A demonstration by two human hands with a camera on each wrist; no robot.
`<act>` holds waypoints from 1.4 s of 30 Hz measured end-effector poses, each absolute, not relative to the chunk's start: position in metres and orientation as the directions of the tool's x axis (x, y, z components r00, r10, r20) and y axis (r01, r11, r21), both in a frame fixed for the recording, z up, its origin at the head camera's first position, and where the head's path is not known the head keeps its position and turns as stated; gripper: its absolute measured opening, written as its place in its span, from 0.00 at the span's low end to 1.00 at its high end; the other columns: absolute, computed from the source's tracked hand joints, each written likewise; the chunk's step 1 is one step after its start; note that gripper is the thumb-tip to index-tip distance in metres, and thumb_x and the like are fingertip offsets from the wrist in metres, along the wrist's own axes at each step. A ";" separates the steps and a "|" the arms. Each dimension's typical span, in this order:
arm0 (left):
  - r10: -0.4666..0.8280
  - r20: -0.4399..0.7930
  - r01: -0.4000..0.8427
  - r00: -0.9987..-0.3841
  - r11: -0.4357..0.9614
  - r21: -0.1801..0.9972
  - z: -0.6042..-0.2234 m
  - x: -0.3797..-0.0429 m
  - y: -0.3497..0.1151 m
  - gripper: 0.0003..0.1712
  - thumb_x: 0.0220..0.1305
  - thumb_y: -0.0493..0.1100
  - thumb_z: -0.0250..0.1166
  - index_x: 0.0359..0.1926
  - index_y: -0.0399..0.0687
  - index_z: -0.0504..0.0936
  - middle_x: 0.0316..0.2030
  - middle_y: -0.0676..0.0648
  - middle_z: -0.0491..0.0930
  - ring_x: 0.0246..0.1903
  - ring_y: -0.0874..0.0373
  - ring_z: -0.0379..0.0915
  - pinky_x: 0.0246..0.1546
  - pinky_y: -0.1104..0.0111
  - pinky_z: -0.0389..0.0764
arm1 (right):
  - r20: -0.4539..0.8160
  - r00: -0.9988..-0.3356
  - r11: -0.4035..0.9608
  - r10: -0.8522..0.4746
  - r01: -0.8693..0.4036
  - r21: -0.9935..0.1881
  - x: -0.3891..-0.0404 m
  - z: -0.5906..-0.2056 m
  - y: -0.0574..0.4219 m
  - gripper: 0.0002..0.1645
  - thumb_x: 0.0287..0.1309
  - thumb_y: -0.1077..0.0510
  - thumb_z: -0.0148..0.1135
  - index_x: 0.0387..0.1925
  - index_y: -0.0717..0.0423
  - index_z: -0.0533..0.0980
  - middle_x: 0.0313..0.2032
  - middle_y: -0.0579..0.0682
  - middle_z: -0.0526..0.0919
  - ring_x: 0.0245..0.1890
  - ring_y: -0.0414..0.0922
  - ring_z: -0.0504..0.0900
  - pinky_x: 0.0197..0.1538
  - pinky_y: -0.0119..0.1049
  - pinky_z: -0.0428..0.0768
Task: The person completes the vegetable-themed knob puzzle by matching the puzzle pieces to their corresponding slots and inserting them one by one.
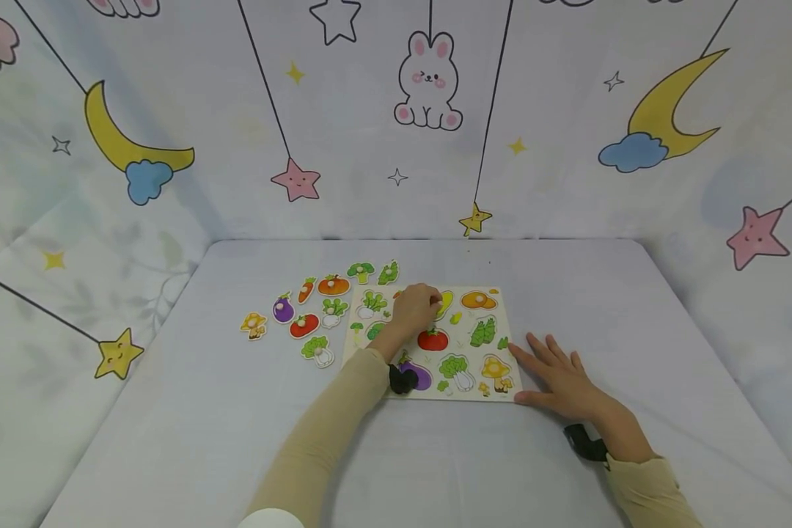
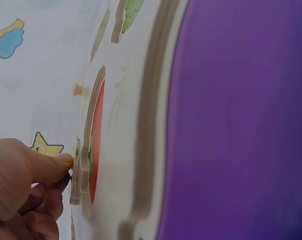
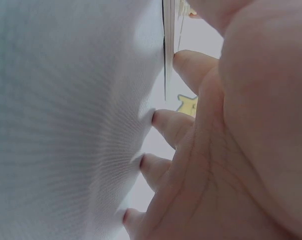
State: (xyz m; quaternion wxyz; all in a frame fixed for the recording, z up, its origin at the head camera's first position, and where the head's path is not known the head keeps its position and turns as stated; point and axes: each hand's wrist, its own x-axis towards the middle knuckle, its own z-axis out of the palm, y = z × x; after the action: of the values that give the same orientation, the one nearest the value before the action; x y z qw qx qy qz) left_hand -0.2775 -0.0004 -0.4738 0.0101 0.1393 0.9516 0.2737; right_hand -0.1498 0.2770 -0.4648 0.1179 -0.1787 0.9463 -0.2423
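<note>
A wooden vegetable puzzle board [image 1: 462,342] lies flat on the table with picture recesses in it. My left hand [image 1: 414,312] reaches over its upper middle part. Thumb and fingers pinch a thin wooden puzzle piece [image 2: 76,172] by its knob; seen edge-on in the left wrist view, it stands close over the board, near the tomato recess [image 2: 97,145]. Its picture faces away, and in the head view the hand covers most of it. My right hand [image 1: 564,381] spreads its fingers at the board's right edge, one fingertip [image 3: 183,57] touching the edge, others resting on the tablecloth.
Left of the board lie several knobbed pieces, among them a mushroom [image 1: 254,325], an eggplant [image 1: 283,309], a tomato [image 1: 304,325], a pumpkin [image 1: 334,284] and a bok choy [image 1: 317,351]. A broccoli [image 1: 361,272] and peas [image 1: 389,272] lie behind it. A patterned cloth backs the table.
</note>
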 end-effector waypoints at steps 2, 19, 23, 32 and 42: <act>0.274 0.052 0.260 -0.960 0.812 0.522 -0.475 -0.278 -0.001 0.12 0.69 0.46 0.61 0.48 0.49 0.86 0.43 0.50 0.84 0.38 0.58 0.74 0.37 0.69 0.77 | -0.137 -0.908 0.820 -0.396 -0.282 -0.499 -0.150 -0.465 0.277 0.52 0.50 0.37 0.69 0.73 0.50 0.61 0.74 0.68 0.49 0.73 0.72 0.38 0.63 0.77 0.35; 0.291 0.102 0.304 -0.951 0.831 0.467 -0.461 -0.270 -0.010 0.17 0.66 0.47 0.64 0.54 0.51 0.83 0.38 0.52 0.84 0.32 0.60 0.76 0.31 0.72 0.75 | -0.154 -0.908 0.837 -0.389 -0.279 -0.470 -0.151 -0.468 0.276 0.52 0.51 0.35 0.67 0.73 0.49 0.60 0.74 0.67 0.48 0.73 0.71 0.38 0.63 0.76 0.35; 0.285 0.155 0.324 -0.946 0.807 0.494 -0.446 -0.255 -0.025 0.16 0.64 0.47 0.66 0.51 0.48 0.85 0.36 0.51 0.84 0.29 0.59 0.74 0.27 0.74 0.72 | -0.155 -0.908 0.835 -0.390 -0.278 -0.475 -0.153 -0.470 0.277 0.53 0.51 0.34 0.67 0.73 0.48 0.59 0.75 0.67 0.48 0.74 0.71 0.37 0.63 0.76 0.35; 0.216 0.233 0.313 -0.948 0.762 0.567 -0.429 -0.217 -0.082 0.16 0.62 0.45 0.68 0.49 0.43 0.85 0.32 0.49 0.83 0.24 0.59 0.68 0.22 0.75 0.66 | -0.151 -0.903 0.837 -0.403 -0.296 -0.460 -0.155 -0.473 0.278 0.53 0.51 0.33 0.66 0.74 0.47 0.58 0.75 0.67 0.47 0.74 0.71 0.37 0.63 0.77 0.36; -0.004 0.224 0.145 -0.975 0.751 0.644 -0.441 -0.188 -0.153 0.16 0.61 0.44 0.69 0.48 0.41 0.85 0.30 0.46 0.81 0.27 0.56 0.69 0.27 0.71 0.68 | -0.150 -0.901 0.836 -0.406 -0.301 -0.459 -0.156 -0.474 0.279 0.53 0.53 0.34 0.66 0.74 0.47 0.57 0.75 0.67 0.47 0.74 0.71 0.37 0.63 0.77 0.35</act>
State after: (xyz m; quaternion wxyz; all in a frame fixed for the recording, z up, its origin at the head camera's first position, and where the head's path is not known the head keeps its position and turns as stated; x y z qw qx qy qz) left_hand -0.1881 -0.1535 -0.4406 -0.1062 0.0380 0.9297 0.3507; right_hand -0.1557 0.2794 -0.4736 0.1215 -0.1860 0.9504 -0.2178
